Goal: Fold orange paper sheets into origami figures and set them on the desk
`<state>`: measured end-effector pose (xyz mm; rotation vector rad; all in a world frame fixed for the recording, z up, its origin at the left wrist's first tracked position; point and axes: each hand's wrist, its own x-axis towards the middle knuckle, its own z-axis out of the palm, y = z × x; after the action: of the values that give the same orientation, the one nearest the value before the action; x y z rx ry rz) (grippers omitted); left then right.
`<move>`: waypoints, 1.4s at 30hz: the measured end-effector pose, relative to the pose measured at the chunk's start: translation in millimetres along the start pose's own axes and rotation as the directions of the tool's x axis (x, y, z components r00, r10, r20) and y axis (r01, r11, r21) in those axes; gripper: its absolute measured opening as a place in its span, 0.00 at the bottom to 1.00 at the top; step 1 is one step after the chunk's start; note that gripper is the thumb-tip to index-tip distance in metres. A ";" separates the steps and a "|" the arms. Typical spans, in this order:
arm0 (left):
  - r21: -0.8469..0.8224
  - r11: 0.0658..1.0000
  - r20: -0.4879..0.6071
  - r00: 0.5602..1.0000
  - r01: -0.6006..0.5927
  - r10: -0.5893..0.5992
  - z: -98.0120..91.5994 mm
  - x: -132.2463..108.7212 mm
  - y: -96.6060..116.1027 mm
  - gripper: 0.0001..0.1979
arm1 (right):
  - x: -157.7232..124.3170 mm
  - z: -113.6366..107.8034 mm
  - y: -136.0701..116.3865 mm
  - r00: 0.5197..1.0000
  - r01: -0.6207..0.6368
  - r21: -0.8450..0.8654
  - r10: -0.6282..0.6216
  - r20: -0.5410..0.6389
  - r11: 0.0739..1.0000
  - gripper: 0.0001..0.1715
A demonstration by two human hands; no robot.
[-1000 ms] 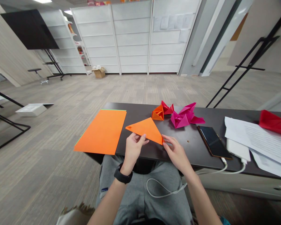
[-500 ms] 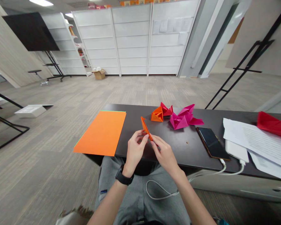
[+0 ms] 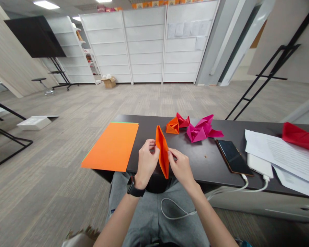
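item: folded orange paper (image 3: 162,152), one piece, held up on edge over the near side of the dark table (image 3: 154,120); its two long sides are parted into a narrow leaf shape, upper tip between eleven and twelve o'clock, lower tip between five and six.

item: your left hand (image 3: 147,160), at nine o'clock to the paper; thumb and curled fingers pinch its near-left side, forearm coming in from seven, black watch (image 3: 136,189) at the wrist.

item: your right hand (image 3: 181,167), at four o'clock; thumb and fingertips pinch the right-hand side, knuckles bent, forearm slanting in from five.

item: orange sheet (image 3: 113,147), flat at nine o'clock, green edge showing beneath.

item: small orange folded piece (image 3: 172,126), at one o'clock; red folded piece (image 3: 184,120), just behind it.

item: magenta folded paper (image 3: 202,131), at two o'clock.

item: phone (image 3: 233,156), lying at three o'clock, cable plugged in; beyond it, white power bank (image 3: 259,166), partly under printed pages (image 3: 280,149).

item: white cable (image 3: 175,216), looped on your lap between five and six.
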<state>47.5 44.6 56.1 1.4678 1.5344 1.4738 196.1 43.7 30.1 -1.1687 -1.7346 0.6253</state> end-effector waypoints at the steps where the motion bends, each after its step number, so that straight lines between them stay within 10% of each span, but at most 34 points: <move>1: 0.036 0.999 -0.003 1.000 -0.023 0.023 -0.4 1.6 0.0 0.08 | 1.0 -0.2 0.1 1.000 -0.019 0.001 0.019 -0.013 1.000 0.18; 18: 0.165 0.986 0.036 0.999 -0.039 0.034 5.5 3.7 -0.6 0.08 | 9.1 3.6 2.4 0.973 -0.176 0.180 0.199 -0.117 0.968 0.14; 34: 0.187 0.982 0.026 1.000 0.000 -0.005 -2.4 9.2 -2.2 0.07 | 22.9 -9.2 7.0 0.960 -0.206 -0.190 0.161 -0.227 0.960 0.17; 42: 0.196 0.976 0.095 0.992 -0.101 0.083 3.6 5.5 1.5 0.07 | 23.3 -3.1 -3.7 0.986 -0.158 -0.239 0.141 -0.084 0.958 0.09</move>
<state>49.9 50.6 58.2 1.7169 1.6193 1.3186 194.3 62.9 44.0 -1.4874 -1.7129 0.4638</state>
